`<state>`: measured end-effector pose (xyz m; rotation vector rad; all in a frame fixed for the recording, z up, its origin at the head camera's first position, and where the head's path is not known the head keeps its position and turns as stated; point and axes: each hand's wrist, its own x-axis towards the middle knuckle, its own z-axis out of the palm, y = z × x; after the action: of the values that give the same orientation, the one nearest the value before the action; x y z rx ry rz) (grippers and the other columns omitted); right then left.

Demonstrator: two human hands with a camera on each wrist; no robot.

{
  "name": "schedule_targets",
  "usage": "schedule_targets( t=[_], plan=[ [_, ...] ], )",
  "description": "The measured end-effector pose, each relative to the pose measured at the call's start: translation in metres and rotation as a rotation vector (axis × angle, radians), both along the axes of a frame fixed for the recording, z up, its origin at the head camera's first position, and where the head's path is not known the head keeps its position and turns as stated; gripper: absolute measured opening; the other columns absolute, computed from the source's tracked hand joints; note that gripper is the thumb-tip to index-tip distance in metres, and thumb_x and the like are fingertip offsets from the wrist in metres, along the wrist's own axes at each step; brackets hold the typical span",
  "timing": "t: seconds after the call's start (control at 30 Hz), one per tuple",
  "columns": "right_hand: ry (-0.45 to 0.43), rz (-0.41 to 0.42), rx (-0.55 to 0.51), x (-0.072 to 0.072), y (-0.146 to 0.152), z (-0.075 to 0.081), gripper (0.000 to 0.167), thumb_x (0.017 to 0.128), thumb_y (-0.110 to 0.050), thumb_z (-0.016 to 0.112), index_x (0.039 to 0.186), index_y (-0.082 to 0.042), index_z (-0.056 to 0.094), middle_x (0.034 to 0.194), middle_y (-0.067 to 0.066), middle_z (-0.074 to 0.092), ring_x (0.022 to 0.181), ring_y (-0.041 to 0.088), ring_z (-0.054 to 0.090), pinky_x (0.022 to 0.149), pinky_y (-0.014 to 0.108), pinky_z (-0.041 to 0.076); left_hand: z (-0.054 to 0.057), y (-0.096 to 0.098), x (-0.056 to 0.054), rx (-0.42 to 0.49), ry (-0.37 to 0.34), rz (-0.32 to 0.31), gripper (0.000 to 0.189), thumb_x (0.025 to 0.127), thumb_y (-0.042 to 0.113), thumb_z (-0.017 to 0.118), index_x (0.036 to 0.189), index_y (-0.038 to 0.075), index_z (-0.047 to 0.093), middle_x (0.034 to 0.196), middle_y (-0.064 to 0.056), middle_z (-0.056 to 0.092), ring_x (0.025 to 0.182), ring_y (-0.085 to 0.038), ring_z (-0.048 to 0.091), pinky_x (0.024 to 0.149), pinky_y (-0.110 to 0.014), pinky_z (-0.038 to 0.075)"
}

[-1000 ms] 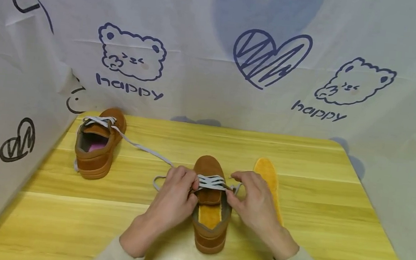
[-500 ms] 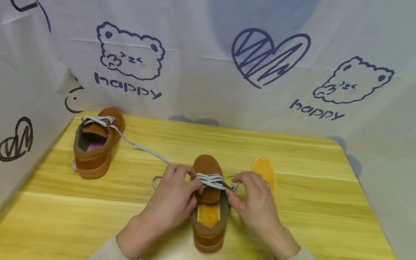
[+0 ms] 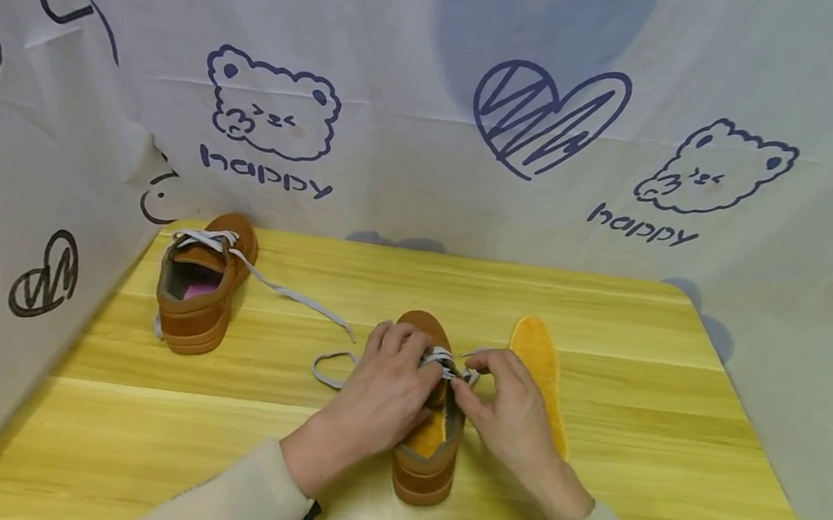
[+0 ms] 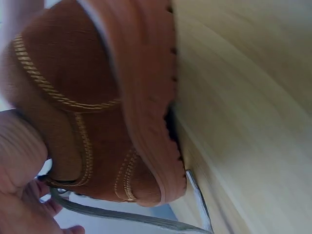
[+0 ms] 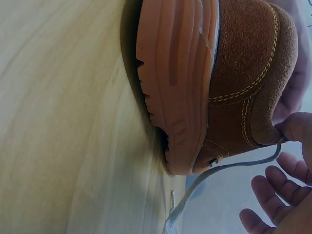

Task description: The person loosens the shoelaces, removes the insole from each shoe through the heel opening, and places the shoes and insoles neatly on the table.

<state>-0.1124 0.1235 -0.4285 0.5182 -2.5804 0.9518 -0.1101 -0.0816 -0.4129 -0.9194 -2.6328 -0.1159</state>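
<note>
A brown shoe (image 3: 423, 482) with pale laces (image 3: 439, 361) and a yellow insole (image 3: 428, 435) stands upright at the table's middle, heel nearest me. My left hand (image 3: 381, 391) lies over the lacing's left side, fingers bent, covering part of the tongue; whether it grips a lace I cannot tell. On the other side, my right hand (image 3: 511, 411) has its thumb (image 5: 295, 127) at the opening's edge by the eyelets, the other fingers apart from it. A lace (image 5: 234, 165) runs from that edge toward the table.
A second brown shoe (image 3: 192, 326) with a pink insole stands at the back left, its loose lace (image 3: 300, 296) trailing toward the middle. A loose yellow insole (image 3: 537, 357) lies right of my right hand. A printed white cloth (image 3: 398, 141) hangs behind the table.
My left hand has moved right and over the lacing, now covering more of the laces and tongue. The right hand stays nearly in place. The shoe has barely moved.
</note>
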Motion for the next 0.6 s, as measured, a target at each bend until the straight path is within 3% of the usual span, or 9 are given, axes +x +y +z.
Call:
schedule_targets(
  t=[0.1,0.2,0.3,0.43,0.6],
  plan=[
    [-0.015,-0.003,-0.009,-0.0003,0.0004,-0.0001,0.025,0.091,-0.018,0.084,0.108,-0.008,0.068,0.106,0.008,0.068,0.097,0.027,0.07,0.082,0.045,0.059,-0.0015,0.0041,-0.0032,-0.058,0.011,0.03,0.047,0.083,0.045,0.09,0.112,0.016,0.069,0.125,-0.011,0.061,0.13,-0.038,0.051,0.113,-0.068,0.039],
    [-0.026,-0.002,-0.016,-0.0004,0.0009,-0.0006,0.024,0.091,-0.017,0.084,0.108,-0.008,0.068,0.106,0.008,0.068,0.097,0.028,0.07,0.082,0.045,0.059,-0.0013,0.0072,-0.0041,-0.09,0.024,0.053,0.03,0.094,0.035,0.081,0.112,0.015,0.067,0.123,-0.011,0.061,0.132,-0.039,0.05,0.113,-0.068,0.04],
    [-0.037,0.002,-0.019,-0.0005,0.0015,-0.0009,0.024,0.092,-0.017,0.083,0.108,-0.008,0.068,0.106,0.008,0.068,0.098,0.03,0.071,0.082,0.046,0.059,-0.0011,0.0081,-0.0036,-0.099,0.04,0.068,0.021,0.097,0.031,0.075,0.109,0.016,0.067,0.122,-0.011,0.063,0.13,-0.038,0.052,0.112,-0.066,0.043],
    [-0.045,0.012,-0.009,0.0001,0.0018,0.0,0.025,0.092,-0.018,0.083,0.11,-0.008,0.068,0.107,0.008,0.068,0.099,0.03,0.071,0.083,0.047,0.059,-0.0001,0.0056,-0.002,-0.03,0.079,0.063,0.022,0.091,0.032,0.075,0.103,0.015,0.068,0.117,-0.011,0.064,0.125,-0.037,0.056,0.108,-0.06,0.048],
    [-0.072,0.03,0.04,0.003,0.0017,0.002,0.036,0.088,-0.018,0.086,0.116,-0.007,0.067,0.113,0.01,0.069,0.107,0.03,0.066,0.093,0.05,0.056,0.0055,0.0039,-0.0049,0.106,0.185,0.043,0.014,0.094,0.024,0.069,0.097,0.011,0.069,0.108,-0.012,0.067,0.107,-0.037,0.064,0.092,-0.051,0.058]
  ],
)
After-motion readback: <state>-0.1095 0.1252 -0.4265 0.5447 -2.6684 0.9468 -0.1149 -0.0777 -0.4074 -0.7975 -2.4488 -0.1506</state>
